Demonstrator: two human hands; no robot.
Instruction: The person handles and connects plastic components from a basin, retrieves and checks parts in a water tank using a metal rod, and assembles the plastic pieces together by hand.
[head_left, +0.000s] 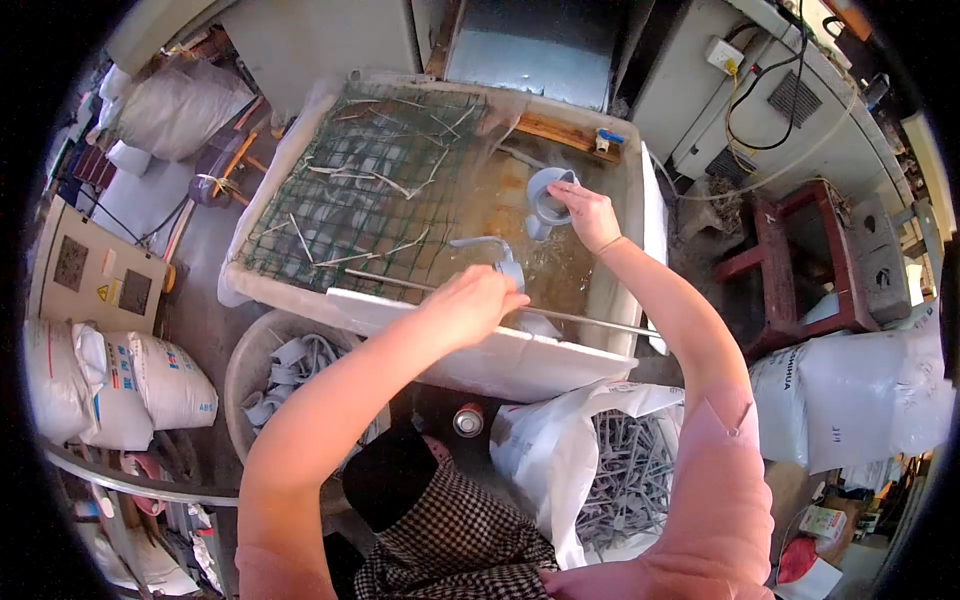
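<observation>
Over a white tub of water [480, 370], my right hand [588, 212] pinches the rim of a grey-blue round plastic part [549, 196]. Its lower piece hangs just above or at the water. My left hand [478, 305] is closed on another grey-blue plastic part [511, 272], with a thin curved piece [478, 242] sticking out to its left. A metal rod [590, 321] lies across the tub beneath my left hand. Green netting [350, 180] covers the tub's left side, with thin pale strips lying on it.
A round bin [240, 385] of grey parts stands at the lower left. Below the tub are a can [467, 420] and a white sack [545, 450] of thin grey pieces. A wooden piece and blue-handled valve [606, 140] sit at the back. A red frame [790, 265] stands right.
</observation>
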